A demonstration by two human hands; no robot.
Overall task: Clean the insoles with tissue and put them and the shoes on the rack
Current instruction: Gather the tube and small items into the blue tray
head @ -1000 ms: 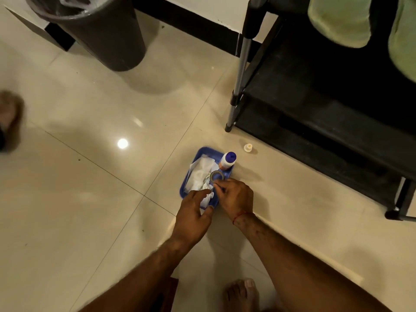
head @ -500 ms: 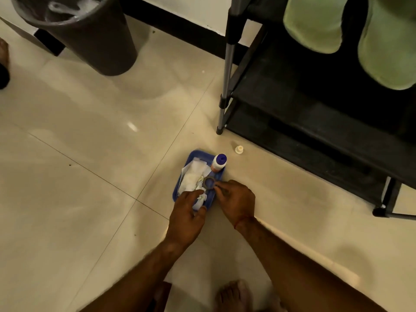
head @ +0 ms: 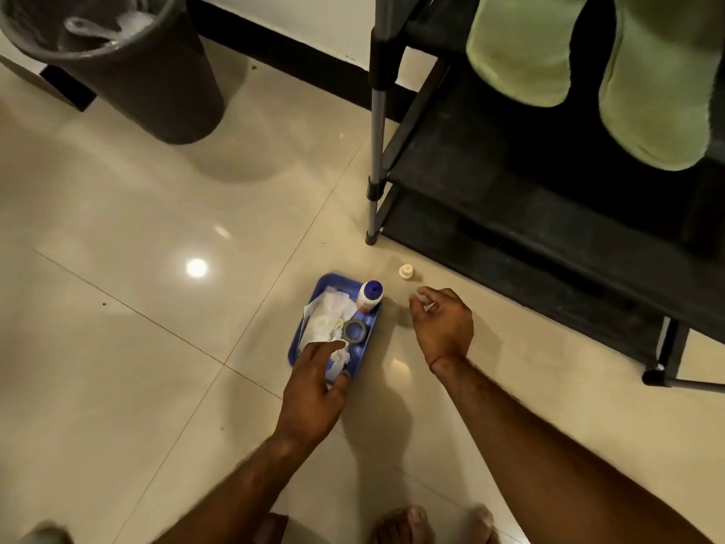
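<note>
Two pale green insoles lie side by side on an upper shelf of the black shoe rack at the top right. On the floor stands a blue tray holding crumpled white tissue, a roll of tape and a white bottle with a blue cap. My left hand rests on the tissue at the tray's near end, fingers fairly straight. My right hand hovers right of the tray with its fingers curled round a small white scrap. No shoes are visible.
A dark bin with white waste inside stands at the top left. A small white cap lies on the tiles near the rack's leg. My bare toes show at the bottom edge. The tiled floor is glossy.
My right hand has left the tape roll in the tray and moved right, over the floor. My left hand stays at the tray's near end. The view has shifted closer to the rack.
</note>
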